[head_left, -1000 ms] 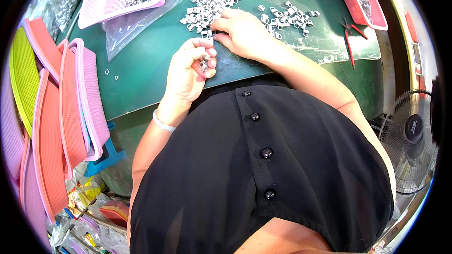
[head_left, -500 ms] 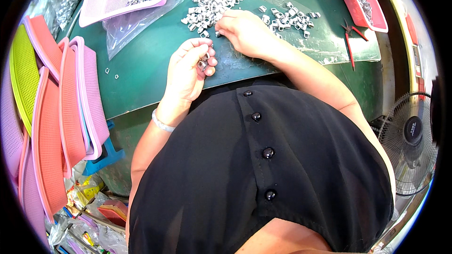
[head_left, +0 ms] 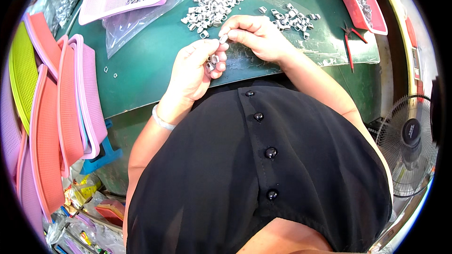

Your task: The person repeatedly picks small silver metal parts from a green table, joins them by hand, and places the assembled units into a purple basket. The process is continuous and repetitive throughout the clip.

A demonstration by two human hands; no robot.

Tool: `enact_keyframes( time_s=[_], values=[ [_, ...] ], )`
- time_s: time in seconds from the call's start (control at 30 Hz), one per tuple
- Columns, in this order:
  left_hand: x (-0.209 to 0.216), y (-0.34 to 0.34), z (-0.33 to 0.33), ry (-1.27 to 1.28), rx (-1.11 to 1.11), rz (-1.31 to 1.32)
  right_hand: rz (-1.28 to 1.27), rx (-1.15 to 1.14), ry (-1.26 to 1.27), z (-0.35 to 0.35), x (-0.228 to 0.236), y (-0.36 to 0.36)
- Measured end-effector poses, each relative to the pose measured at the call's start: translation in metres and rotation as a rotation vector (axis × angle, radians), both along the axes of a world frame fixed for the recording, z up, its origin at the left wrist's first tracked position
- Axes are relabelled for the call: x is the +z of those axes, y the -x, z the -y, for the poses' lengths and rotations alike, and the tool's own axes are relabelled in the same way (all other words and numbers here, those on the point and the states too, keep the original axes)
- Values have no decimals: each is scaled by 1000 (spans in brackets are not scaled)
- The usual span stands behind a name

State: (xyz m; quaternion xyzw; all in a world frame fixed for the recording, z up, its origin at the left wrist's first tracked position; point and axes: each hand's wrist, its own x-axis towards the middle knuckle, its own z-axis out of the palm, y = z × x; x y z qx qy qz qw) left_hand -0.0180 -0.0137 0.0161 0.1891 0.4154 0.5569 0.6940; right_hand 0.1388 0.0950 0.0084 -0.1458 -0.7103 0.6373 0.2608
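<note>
We count two main piles of metal loops (head_left: pixel 214 5), one pair of red-handled pliers (head_left: pixel 349 47), and two baskets on the table: a lilac basket (head_left: pixel 101 1) far left, a red basket (head_left: pixel 346 7) far right. One loop (head_left: pixel 223 38) is pinched between the fingertips of our left hand (head_left: pixel 192 68) and right hand (head_left: pixel 264 41), nearer than the piles; two more loops (head_left: pixel 215 59) show within the left's curled fingers. Half a second ago, our right hand was at the left pile's near edge.

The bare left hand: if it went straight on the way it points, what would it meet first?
Beyond the small silvery metal piece at its fingertips, the left hand would probably meet the bare right hand first; the exact gap is hard to tell.
</note>
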Motion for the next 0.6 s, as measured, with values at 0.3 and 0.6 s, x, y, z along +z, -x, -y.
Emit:
enact_keyframes(
  time_s=[0.3, 0.6],
  values=[
    [3, -2, -5, 9, 23, 50, 23, -50, -203, 4, -2, -5],
    [3, -5, -2, -15, 42, -11, 14, -108, -428, 9, 2, -8]
  ],
)
